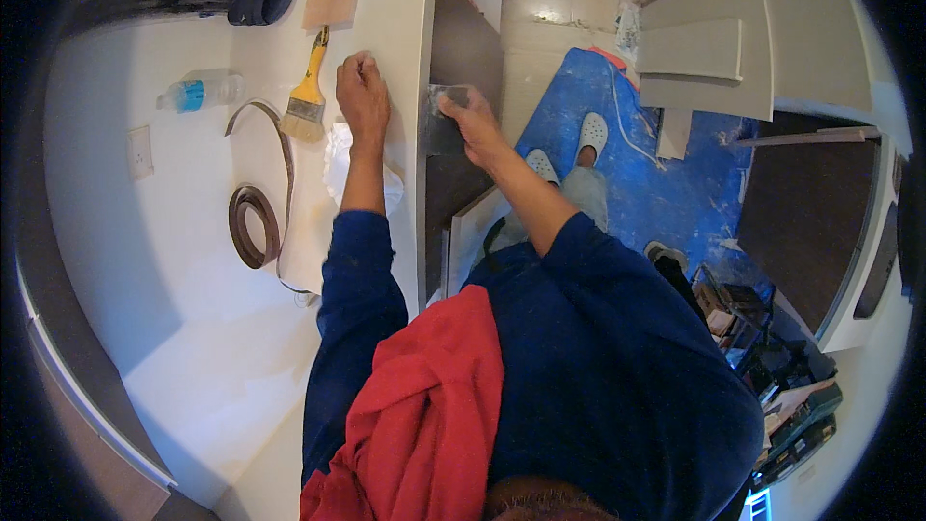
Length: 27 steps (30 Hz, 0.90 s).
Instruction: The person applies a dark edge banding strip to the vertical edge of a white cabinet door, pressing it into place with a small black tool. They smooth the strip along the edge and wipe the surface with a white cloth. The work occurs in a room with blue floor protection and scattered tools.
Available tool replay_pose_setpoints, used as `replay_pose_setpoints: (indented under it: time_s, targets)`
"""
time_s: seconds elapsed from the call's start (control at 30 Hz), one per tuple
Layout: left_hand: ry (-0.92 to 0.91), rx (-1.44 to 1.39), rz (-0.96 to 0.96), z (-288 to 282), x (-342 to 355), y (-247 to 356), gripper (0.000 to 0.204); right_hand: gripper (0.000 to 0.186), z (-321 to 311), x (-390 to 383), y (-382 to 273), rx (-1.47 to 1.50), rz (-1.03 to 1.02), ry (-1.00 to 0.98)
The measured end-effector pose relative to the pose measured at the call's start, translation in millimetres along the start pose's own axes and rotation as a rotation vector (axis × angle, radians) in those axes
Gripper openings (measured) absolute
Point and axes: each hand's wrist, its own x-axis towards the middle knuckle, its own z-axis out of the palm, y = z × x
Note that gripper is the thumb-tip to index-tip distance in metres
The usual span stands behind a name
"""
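Observation:
My left hand (362,96) rests fingers down on the top of a white cabinet panel (193,309), close to its front edge. My right hand (470,121) is closed on a small grey pad (446,96) pressed against the panel's edge face, over the dark cabinet opening (463,48). A yellow-handled paintbrush (309,96) lies just left of my left hand. A crumpled white cloth (338,159) lies under my left forearm. A coil of brown edge banding (253,222) trails across the white surface.
A clear plastic bottle (201,90) with a blue label lies on the white top. A wall socket (141,151) sits at left. A blue floor sheet (656,183) lies below, with grey boards (704,48) stacked beyond it and tools (772,367) at lower right. A red cloth (424,415) hangs over my shoulder.

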Motion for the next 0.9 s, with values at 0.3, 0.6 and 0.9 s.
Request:
replay_pose_setpoints:
  time_s: [0.3, 0.6, 0.9]
  targets:
    - [0.114, 0.204, -0.173, 40, 5, 3, 0.023, 0.053, 31, 9, 21, -0.087, 0.060, 0.158]
    - [0.059, 0.231, -0.223, 36, 9, 15, 0.029, 0.037, 36, 15, 11, -0.054, -0.050, 0.175]
    - [0.063, 0.205, -0.199, 36, 9, 14, 0.031, 0.041, 31, 25, 3, -0.338, -0.166, 0.203]
